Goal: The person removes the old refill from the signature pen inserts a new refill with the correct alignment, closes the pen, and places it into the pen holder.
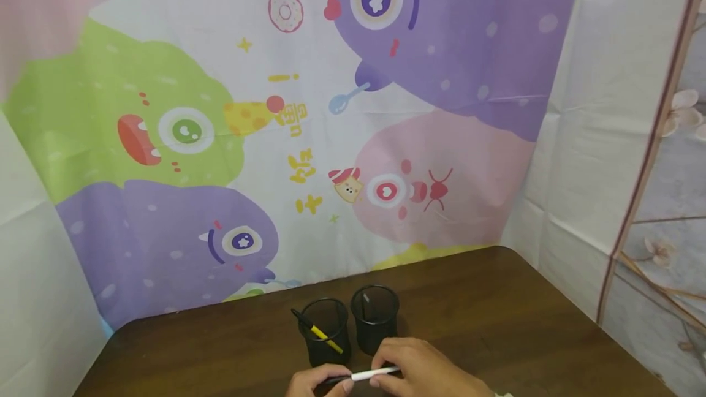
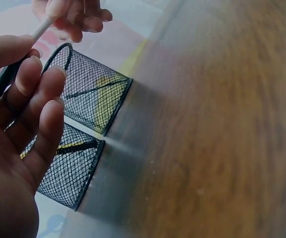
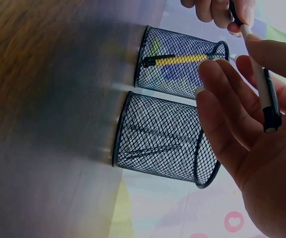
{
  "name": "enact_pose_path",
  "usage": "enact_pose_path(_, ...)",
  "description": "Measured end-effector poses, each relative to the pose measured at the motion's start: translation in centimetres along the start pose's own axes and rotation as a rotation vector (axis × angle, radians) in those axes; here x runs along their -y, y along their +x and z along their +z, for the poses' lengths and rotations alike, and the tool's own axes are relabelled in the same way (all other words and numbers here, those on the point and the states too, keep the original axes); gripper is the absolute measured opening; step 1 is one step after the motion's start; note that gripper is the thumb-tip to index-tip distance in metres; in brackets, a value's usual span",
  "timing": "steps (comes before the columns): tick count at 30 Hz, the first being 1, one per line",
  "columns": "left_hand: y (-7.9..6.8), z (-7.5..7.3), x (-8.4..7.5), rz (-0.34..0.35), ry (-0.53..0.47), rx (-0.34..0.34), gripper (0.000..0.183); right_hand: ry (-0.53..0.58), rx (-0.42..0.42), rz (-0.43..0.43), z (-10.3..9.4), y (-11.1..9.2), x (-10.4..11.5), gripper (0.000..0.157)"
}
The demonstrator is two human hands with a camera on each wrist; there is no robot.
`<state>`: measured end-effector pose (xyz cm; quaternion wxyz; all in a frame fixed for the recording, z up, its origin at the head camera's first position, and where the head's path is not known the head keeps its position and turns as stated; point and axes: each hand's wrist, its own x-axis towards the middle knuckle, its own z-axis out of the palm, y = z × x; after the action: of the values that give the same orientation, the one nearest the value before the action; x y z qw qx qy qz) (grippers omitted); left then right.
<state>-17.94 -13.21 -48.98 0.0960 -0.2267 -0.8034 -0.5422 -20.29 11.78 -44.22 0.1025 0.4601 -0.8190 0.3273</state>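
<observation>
Both hands hold one slim white-and-black pen (image 1: 361,375) just in front of two mesh pen holders. My left hand (image 1: 314,383) pinches its black end between thumb and forefinger, the other fingers loosely bent in the left wrist view. The right hand (image 1: 421,371) pinches the white barrel (image 3: 258,79) with thumb and fingers; a black end with a clip (image 3: 271,116) points back toward its palm. The left black mesh pen holder (image 1: 331,355) contains a yellow-and-black pen (image 1: 325,337), leaning on the rim. Beside it stands the right mesh pen holder (image 1: 375,336), with thin dark items visible through its mesh (image 3: 157,148).
A dark brown wooden table (image 1: 469,299) lies under everything. Behind it hangs a cloth with cartoon monsters (image 1: 220,78), and pale cloth walls (image 1: 595,109) close in the sides.
</observation>
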Motion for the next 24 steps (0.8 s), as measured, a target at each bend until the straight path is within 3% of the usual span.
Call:
enact_pose_path(9,-0.08,0.03,0.31,0.046,0.023,-0.002,0.005,-0.003,-0.004,0.015,0.12,-0.01,0.14,0.009)
enact_pose_path(16,0.01,-0.07,-0.23,-0.018,-0.023,0.022,0.009,0.055,0.065,0.085,0.18,-0.02,0.14,0.012)
enact_pose_path(24,0.07,-0.14,-0.37,-0.04,-0.042,0.014,0.007,0.053,0.107,0.064,0.28,0.24,-0.06,0.026)
